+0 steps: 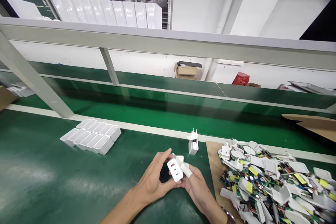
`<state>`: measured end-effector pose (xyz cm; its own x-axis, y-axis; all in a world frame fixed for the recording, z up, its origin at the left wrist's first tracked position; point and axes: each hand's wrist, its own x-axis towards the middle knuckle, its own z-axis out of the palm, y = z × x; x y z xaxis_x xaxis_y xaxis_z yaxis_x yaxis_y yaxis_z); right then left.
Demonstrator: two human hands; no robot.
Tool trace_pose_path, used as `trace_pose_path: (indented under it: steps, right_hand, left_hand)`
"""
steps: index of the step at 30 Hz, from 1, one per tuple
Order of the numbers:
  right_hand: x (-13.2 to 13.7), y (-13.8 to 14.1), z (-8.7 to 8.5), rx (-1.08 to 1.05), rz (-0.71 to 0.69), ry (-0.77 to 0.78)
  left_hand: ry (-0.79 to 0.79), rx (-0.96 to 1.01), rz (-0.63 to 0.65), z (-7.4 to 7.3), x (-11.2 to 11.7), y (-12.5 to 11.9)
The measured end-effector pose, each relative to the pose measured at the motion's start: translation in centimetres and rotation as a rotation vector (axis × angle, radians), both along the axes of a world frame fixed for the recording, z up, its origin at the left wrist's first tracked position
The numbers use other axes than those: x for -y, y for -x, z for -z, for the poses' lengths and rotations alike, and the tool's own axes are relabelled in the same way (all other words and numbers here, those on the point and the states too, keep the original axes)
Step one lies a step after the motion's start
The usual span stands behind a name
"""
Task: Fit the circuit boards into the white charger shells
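A white charger (175, 169) with a red USB port and two small slots on its face is held between my two hands above the green bench. My left hand (154, 175) grips it from the left, thumb below and fingers above. From the right, my right hand (194, 182) closes around its side, a white cover on the thumb. Another white part (180, 159) shows just behind the charger; whether it is joined to it I cannot tell. Beyond my hands, a small white case (193, 148) stands on the bench with a two-pin plug piece (193, 135) sticking out of its top.
Rows of white open cases (90, 135) stand on the bench at left. At right, a large pile of circuit boards and white shells (265, 182) lies on brown cardboard (212, 162). A green conveyor belt (162, 112) runs behind, under a metal frame (168, 43).
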<state>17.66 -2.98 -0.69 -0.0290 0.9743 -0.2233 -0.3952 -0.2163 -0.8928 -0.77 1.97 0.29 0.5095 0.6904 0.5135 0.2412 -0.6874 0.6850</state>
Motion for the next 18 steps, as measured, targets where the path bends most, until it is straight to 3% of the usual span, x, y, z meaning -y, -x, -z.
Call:
trace_pose_path:
  steps: [8, 10, 14, 18]
  right_hand:
    - [0.3, 0.3, 0.7, 0.106, 0.079, -0.041]
    - [0.6, 0.1, 0.9, 0.282, 0.139, -0.197]
    - [1.5, -0.1, 0.7, 0.87, 0.203, -0.738]
    - [1.8, 0.0, 0.3, 1.136, 0.262, -1.059]
  left_hand:
    - [-0.104, -0.072, -0.032, -0.4, 0.2, 0.0]
    - [-0.068, -0.131, -0.085, -0.1, -0.1, 0.2]
    - [0.171, -0.138, -0.2, 0.5, -1.9, 0.4]
    - [0.414, -0.15, -0.179, -0.2, -4.9, -1.3]
